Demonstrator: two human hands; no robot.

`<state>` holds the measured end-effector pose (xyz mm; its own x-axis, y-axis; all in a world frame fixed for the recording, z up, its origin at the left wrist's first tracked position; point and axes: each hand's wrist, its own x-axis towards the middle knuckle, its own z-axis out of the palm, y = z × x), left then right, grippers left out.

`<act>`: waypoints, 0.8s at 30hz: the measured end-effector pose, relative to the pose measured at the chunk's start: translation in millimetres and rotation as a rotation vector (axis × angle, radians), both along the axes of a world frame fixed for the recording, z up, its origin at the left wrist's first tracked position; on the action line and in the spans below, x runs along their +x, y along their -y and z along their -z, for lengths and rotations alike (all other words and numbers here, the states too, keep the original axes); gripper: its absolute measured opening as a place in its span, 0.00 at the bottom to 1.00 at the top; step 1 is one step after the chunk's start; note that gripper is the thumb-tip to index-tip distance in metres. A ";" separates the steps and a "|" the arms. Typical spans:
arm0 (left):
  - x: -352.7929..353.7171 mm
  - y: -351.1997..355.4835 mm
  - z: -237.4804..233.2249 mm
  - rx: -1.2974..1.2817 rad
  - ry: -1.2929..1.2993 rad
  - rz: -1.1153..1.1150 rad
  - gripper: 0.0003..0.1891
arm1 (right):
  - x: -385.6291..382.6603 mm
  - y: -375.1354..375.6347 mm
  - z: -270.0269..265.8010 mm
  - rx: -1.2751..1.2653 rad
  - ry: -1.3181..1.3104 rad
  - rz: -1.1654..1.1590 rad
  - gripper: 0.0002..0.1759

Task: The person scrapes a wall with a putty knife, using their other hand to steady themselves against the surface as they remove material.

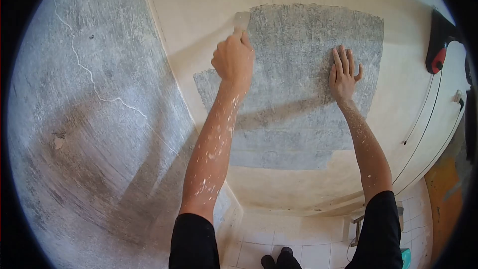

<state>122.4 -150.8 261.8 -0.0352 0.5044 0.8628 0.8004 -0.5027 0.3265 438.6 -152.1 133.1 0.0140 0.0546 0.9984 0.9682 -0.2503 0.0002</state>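
Note:
My left hand (pixel 233 59) is closed round the handle of a scraper. The scraper's blade (pixel 242 19) lies against the wall at the upper left edge of a bare grey patch (pixel 294 79), where cream paint (pixel 199 10) surrounds the rougher grey surface. Most of the handle is hidden in my fist. My right hand (pixel 343 73) is pressed against the right part of the grey patch, fingers stretched out, holding nothing. Pale flecks of paint stick to both forearms, more thickly on the left one.
On the left, a grey scraped wall (pixel 99 104) with a thin crack meets this wall at a corner. A black and red object (pixel 438 45) hangs at right, with cords (pixel 428 114) below. White floor tiles (pixel 308 256), my dark shoes (pixel 285 259) and a small stool (pixel 357 226) are below.

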 end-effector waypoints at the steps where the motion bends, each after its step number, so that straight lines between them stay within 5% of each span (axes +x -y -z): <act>1: 3.8 1.8 -3.0 -0.004 0.005 -0.017 0.12 | -0.6 -1.7 -2.0 0.016 0.003 -0.010 0.26; 24: 20.0 16.8 -6.1 -0.088 0.104 0.055 0.15 | -1.7 4.0 4.7 -0.001 0.022 -0.024 0.27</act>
<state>142.4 -167.5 267.9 -0.0924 0.5812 0.8085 0.7320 -0.5109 0.4508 436.9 -156.1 128.3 -0.0097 0.0553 0.9984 0.9735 -0.2274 0.0220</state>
